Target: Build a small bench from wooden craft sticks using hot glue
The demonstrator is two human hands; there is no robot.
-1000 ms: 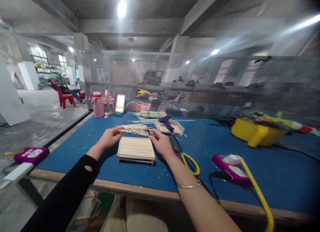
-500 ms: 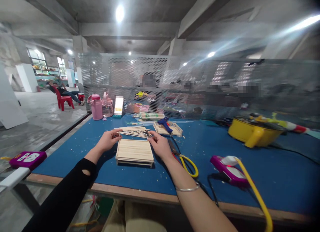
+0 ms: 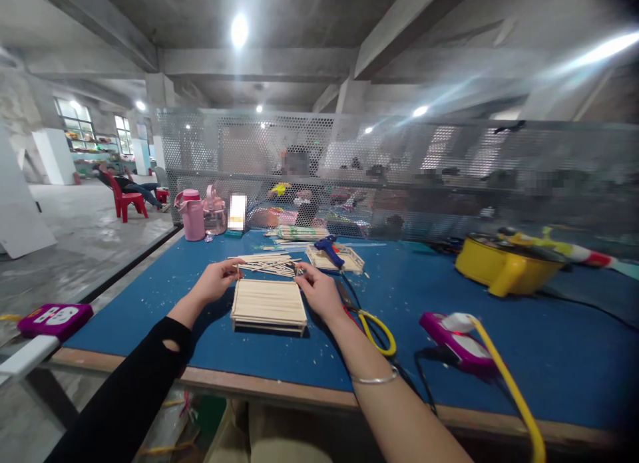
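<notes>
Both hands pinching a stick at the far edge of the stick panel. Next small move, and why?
Probably lower the stick onto the panel's far edge and press it flat. The left hand and right hand pinch its two ends just beyond that edge, parallel to the panel's sticks. The glue gun lies untouched behind.

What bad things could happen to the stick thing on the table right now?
The stick panel might slide or tilt, since the left hand and right hand pinch only its far corners. The loose sticks lie right behind it and could be knocked or scattered. The scissors lie just beside the right wrist, so an arm could perhaps bump them.
</notes>
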